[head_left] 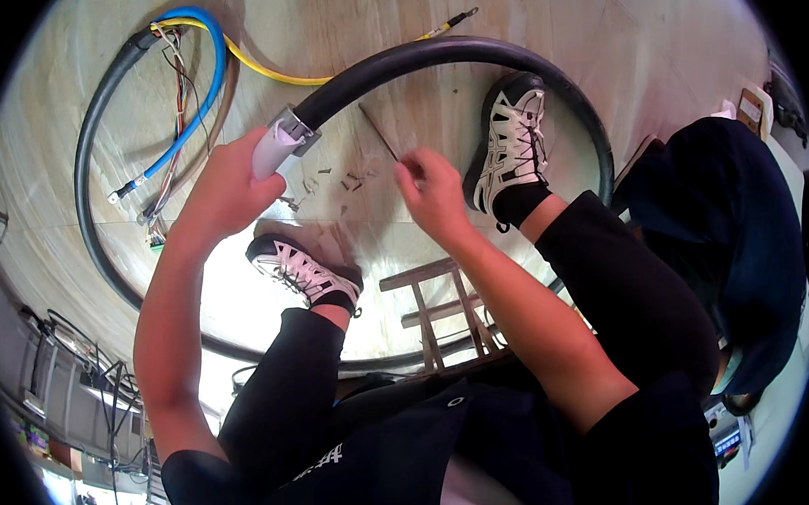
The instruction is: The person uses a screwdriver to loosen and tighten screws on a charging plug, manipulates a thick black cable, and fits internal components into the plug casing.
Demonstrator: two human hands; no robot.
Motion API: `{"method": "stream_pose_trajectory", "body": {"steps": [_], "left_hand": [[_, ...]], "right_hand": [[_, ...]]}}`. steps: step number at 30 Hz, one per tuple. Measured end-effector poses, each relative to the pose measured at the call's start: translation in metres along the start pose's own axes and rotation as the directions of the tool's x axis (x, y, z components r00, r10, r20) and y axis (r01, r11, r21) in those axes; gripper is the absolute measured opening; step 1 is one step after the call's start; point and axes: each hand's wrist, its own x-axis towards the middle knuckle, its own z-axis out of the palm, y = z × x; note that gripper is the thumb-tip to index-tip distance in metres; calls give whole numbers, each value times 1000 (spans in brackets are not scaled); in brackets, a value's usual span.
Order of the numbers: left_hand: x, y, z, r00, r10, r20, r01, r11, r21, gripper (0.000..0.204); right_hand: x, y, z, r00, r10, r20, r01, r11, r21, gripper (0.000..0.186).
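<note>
— What's your left hand (pixel 230 183) on?

— It's closed around the pale end piece (pixel 272 150) of the thick black hose (pixel 432 54), just below the metal clamp (pixel 292 126). Your fingers cover most of that end piece, so you can't see how far it runs.

— And the right hand (pixel 431 193)?

— It's pinched on a thin dark rod (pixel 378 132) that slants up toward the hose. The lower end is lost inside your fingers; whether the tip touches anything is hard to tell.

— What else is hard to read?

— The small bits (pixel 329 179) scattered on the floor (pixel 340 21) between your hands are too tiny to name. The hose loops right around you, and part of the loop vanishes behind your legs and the wooden stool (pixel 443 309). The wire bundle (pixel 176 91) at upper left ends in blurred connectors.

— Where's the room?

— Bare floor lies above the hose, near the yellow cable (pixel 279 76). Inside the loop your shoes (pixel 508 144) crowd the space; the right one sits just beside your right hand. A person in dark clothes (pixel 737 229) is close on your right, cut off by the rim.
</note>
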Motion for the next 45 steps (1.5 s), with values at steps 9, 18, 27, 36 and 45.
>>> {"method": "stream_pose_trajectory", "body": {"steps": [9,18,27,36,45], "left_hand": [[-12,21,3,999,-49,0,49,999,-10,38],[-11,23,5,1000,-19,-14,20,997,72,40],[-10,14,18,999,22,-34,-17,988,157,47],[-24,17,37,996,-3,-93,16,991,136,52],[-36,11,81,971,69,-230,-33,987,155,47]], "right_hand": [[74,-100,23,812,268,518,-583,413,700,32],[92,-117,18,723,346,598,-691,398,604,23],[88,-132,28,778,495,387,-619,496,609,17],[85,-106,27,778,412,474,-626,570,532,21],[79,-106,17,714,458,530,-700,457,548,37]]}}
